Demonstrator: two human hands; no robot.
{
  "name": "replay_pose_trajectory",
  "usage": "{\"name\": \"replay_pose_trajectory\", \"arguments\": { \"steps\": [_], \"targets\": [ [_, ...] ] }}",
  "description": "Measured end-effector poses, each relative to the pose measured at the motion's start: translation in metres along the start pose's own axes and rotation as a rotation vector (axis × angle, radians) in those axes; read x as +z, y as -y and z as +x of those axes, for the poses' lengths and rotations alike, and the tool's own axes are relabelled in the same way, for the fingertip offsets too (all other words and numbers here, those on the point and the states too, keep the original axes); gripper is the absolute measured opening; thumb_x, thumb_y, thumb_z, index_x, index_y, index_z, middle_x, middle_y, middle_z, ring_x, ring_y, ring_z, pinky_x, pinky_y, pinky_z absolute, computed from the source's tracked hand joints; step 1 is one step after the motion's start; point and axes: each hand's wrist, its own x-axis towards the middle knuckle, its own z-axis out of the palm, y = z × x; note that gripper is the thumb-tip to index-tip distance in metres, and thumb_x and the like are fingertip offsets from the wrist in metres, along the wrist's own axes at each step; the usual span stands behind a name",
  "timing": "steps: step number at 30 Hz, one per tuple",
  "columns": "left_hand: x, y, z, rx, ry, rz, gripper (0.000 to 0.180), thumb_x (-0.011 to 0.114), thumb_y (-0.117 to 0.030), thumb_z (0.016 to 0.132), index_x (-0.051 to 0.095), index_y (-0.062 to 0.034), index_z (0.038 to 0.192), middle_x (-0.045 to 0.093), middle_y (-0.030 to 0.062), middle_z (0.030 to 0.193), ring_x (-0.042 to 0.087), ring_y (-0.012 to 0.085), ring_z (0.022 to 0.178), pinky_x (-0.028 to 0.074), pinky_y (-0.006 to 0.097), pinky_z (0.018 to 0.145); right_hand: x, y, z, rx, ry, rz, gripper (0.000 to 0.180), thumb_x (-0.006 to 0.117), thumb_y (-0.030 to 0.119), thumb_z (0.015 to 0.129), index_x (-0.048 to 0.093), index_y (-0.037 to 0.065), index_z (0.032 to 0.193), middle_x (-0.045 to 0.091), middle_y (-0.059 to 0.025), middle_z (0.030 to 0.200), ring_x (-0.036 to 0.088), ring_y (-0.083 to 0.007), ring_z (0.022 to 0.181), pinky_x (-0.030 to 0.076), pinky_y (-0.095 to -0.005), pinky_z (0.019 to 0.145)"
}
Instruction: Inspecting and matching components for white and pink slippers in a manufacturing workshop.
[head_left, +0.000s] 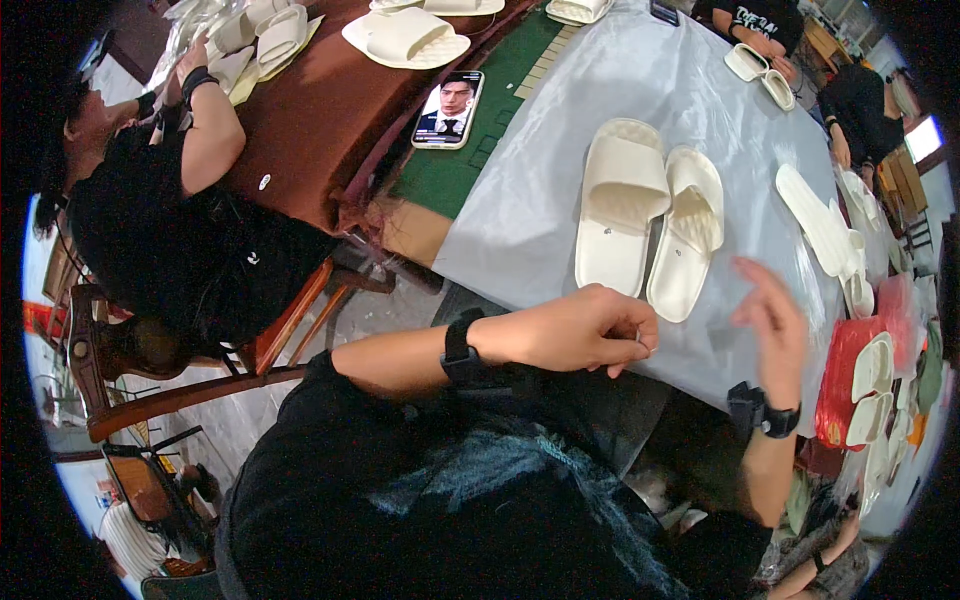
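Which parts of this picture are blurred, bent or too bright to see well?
In the head view, the right hand is smeared by motion blur, while the left hand and the pair of cream slippers are sharp; the table edge bends toward the rim from the fisheye lens; the plastic sheet shows soft glare; black corners frame the picture.

**Hands beside a pair of cream slippers**

The left hand (585,330) is curled, fingertips pinched, just below the cream slippers (648,215) on the plastic-covered table (560,150). The right hand (775,325) hovers open, blurred, right of them. A phone (448,110) lies upper left.
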Motion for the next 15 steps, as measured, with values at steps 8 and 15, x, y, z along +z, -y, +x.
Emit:
{"name": "replay_pose_trajectory", "arguments": {
  "steps": [8, 15],
  "targets": [
    [-0.023, -0.012, -0.03, -0.05, -0.05, -0.025, 0.01, 0.058, -0.011, 0.096, 0.06, -0.0024, 0.099, 0.059, -0.0015, 0.076, 0.056, 0.0046, 0.068, 0.045, 0.022, 0.06, 0.036, 0.022, -0.003, -0.218, 0.122, -0.185, 0.009, 0.062, -0.001, 0.084, 0.066, -0.002, 0.092, 0.064, -0.0119, 0.08, 0.06, -0.0237, 0.07, 0.048, -0.0302, 0.066],
    [-0.047, -0.002, -0.042, -0.068, -0.198, 0.059, 0.011, 0.064, -0.008, 0.092, 0.066, -0.0005, 0.1, 0.064, 0.0003, 0.083, 0.059, 0.0072, 0.072, 0.048, 0.023, 0.064, 0.029, 0.028, -0.028, -0.213, 0.182, -0.277, 0.006, 0.066, 0.001, 0.081, 0.062, 0.0, 0.085, 0.059, -0.0117, 0.076, 0.057, -0.0279, 0.07, 0.045, -0.035, 0.063]
  ]
}}
